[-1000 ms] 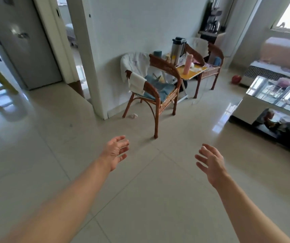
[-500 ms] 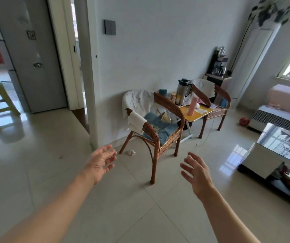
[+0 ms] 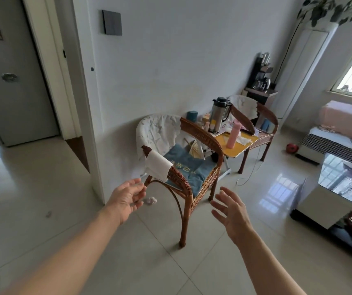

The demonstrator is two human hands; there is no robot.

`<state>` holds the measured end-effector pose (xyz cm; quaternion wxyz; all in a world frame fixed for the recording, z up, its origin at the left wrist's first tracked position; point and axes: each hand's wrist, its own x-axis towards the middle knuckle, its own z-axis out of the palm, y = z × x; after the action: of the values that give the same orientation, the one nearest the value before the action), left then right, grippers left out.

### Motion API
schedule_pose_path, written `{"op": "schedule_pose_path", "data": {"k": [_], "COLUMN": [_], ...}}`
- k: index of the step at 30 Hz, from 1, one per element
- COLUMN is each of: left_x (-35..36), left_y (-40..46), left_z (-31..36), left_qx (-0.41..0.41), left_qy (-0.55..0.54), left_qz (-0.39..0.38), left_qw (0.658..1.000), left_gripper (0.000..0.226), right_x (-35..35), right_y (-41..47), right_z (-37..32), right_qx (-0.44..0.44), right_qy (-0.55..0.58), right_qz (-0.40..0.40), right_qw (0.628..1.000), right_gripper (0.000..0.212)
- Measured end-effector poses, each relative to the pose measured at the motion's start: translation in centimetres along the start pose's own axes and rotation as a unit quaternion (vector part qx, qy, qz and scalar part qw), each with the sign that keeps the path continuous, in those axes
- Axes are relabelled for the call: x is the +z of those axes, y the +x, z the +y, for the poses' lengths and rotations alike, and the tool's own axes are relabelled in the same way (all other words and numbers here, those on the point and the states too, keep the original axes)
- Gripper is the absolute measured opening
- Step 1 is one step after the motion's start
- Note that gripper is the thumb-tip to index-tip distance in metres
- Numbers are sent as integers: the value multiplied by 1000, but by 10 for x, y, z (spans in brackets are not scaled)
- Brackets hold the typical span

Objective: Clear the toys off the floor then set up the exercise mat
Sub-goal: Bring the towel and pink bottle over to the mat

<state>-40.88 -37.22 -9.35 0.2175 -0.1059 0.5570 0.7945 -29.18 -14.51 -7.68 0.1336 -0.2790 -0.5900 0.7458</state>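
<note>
Both arms reach forward into the lower half of the frame with nothing in them. The left hand [image 3: 128, 199] sits at lower centre, palm up, its fingers [image 3: 139, 189] relaxed and loosely curved, grasping nothing. The right hand [image 3: 231, 211] is just right of centre, its fingers [image 3: 224, 193] spread and released, also holding nothing.

As for the toys, a small pale thing [image 3: 151, 200] lies on the floor [image 3: 43, 209] just beyond the left hand, beside the front leg of the wicker chair [image 3: 192, 167] at centre frame; whether it is a toy or a scrap I cannot tell. A red round toy [image 3: 291, 148] sits on the floor at middle right, near the foot of the low bed [image 3: 337, 143] and well apart from both hands. A tiny speck on the tiles at lower left is too small to name.

No exercise mat shows anywhere in the frame, rolled or laid out. The yellow tabletop [image 3: 237, 143] between the two chairs carries a thermos and a pink bottle, which are no part of the job.

By my judgement the clearing is not finished: at least the red toy is left to pick up, perhaps the pale thing too, and the mat step has not begun
</note>
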Motion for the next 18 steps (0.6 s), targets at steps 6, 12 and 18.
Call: {"op": "schedule_pose_path", "data": {"k": [6,12,18], "left_x": [28,61,118], "left_y": [57,116,171], "left_z": [7,9,9], "left_qx": [-10,5,10], "left_qy": [-2,-6,-23], "left_qz": [11,57,91], "left_qw": [1000,998,996], "left_gripper": [20,16,15], "right_x": [5,-4,-25], "right_y": [76,169,254], "right_z": [-3,-12,-45], "right_qx": [21,40,60], "right_qy": [3,2,1], "right_qz": [-9,-43,-62], "right_qw": [1000,998,996], "right_gripper": [20,23,22]}}
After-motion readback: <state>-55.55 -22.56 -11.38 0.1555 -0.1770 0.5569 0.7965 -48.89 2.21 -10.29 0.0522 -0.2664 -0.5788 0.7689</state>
